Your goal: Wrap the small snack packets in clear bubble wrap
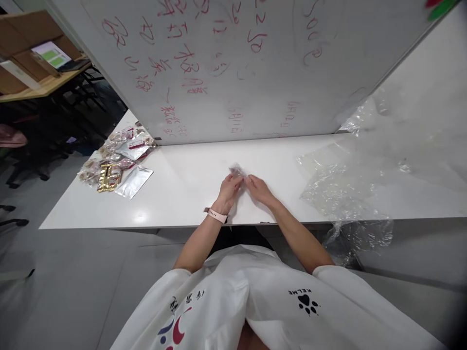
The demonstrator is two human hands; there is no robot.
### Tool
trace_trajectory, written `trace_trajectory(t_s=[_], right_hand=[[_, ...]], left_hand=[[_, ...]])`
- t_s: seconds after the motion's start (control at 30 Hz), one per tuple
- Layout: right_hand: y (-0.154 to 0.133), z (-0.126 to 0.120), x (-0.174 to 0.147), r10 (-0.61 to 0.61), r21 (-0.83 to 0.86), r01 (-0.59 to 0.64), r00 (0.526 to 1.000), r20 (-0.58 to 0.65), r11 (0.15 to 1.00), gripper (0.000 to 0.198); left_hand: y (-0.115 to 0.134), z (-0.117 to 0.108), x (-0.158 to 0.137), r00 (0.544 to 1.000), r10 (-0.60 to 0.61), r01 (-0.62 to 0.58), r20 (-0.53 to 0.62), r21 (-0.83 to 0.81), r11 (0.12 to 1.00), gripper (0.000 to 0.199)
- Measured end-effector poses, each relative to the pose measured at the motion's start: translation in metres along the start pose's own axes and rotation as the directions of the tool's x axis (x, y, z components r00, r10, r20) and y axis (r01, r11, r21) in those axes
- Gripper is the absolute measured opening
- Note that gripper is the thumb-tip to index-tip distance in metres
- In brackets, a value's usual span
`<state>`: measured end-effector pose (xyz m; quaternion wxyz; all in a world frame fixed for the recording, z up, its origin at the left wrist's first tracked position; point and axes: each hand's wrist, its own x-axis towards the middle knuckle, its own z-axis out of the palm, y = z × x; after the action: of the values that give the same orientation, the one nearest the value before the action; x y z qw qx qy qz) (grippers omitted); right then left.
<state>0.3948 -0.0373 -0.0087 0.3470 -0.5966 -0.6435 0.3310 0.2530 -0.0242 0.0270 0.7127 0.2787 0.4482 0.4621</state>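
Observation:
Above the white table [189, 194], my left hand [229, 188] is closed on a small clear plastic bag [238, 169]. A bit of dark content seems to show at the bag's far end, too small to make out. Beside it, my right hand [260, 188] pinches at the near right edge of the same bag, its fingertips close to those of the left. The fingers partly hide the bag. A pale pink watch band [216, 215] is on my left wrist.
At the table's left end lies a pile of small packets, with a silver pouch [134, 182] and a gold packet [109, 177]. Crumpled clear plastic film [339, 189] spreads over the right side and hangs off the front edge. A whiteboard [255, 73] stands behind.

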Motion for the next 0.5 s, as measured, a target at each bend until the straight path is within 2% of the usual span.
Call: trace_trajectory(t_s=[0.07,0.13,0.17,0.2,0.23,0.3,0.33,0.37,0.43,0.5], right_hand=[[-0.005,0.001,-0.008,0.06,0.316,-0.092,0.992,0.109,0.944,0.057],[-0.01,-0.001,-0.019,0.082,0.507,-0.178,0.975,0.207,0.843,0.064],[-0.012,-0.005,-0.024,0.09,0.526,-0.2,0.97,0.228,0.827,0.065],[-0.014,-0.011,-0.029,0.102,0.499,-0.196,0.972,0.21,0.844,0.064],[-0.017,-0.018,-0.034,0.114,0.441,-0.168,0.983,0.146,0.881,0.06],[-0.024,-0.038,-0.044,0.102,0.312,-0.078,0.993,-0.062,0.947,0.049],[-0.028,-0.048,-0.049,0.075,0.277,-0.037,0.989,-0.129,0.96,0.048],[-0.032,-0.057,-0.055,0.045,0.274,-0.01,0.991,-0.124,0.962,0.053],[-0.038,-0.071,-0.068,0.003,0.335,-0.026,0.998,0.068,0.942,0.073],[-0.042,-0.078,-0.077,-0.001,0.377,-0.113,0.958,0.288,0.919,0.08]], left_hand=[[-0.004,0.004,-0.004,0.999,0.045,-0.045,0.026,0.006,0.999,0.027],[-0.007,0.006,-0.01,0.993,0.075,-0.076,0.096,0.012,0.997,0.035],[-0.007,0.006,-0.013,0.988,0.085,-0.089,0.133,0.027,0.996,0.039],[-0.007,0.005,-0.017,0.983,0.094,-0.104,0.159,0.056,0.993,0.042],[-0.006,0.005,-0.021,0.979,0.098,-0.117,0.18,0.102,0.988,0.043],[-0.002,0.003,-0.028,0.968,0.076,-0.132,0.238,0.231,0.964,0.045],[0.0,0.003,-0.032,0.957,0.048,-0.136,0.286,0.299,0.944,0.047],[0.002,0.004,-0.036,0.939,0.002,-0.135,0.345,0.362,0.922,0.049],[0.004,0.007,-0.044,0.892,-0.091,-0.135,0.442,0.453,0.881,0.051],[0.005,0.013,-0.052,0.876,-0.105,-0.175,0.47,0.514,0.84,0.054]])
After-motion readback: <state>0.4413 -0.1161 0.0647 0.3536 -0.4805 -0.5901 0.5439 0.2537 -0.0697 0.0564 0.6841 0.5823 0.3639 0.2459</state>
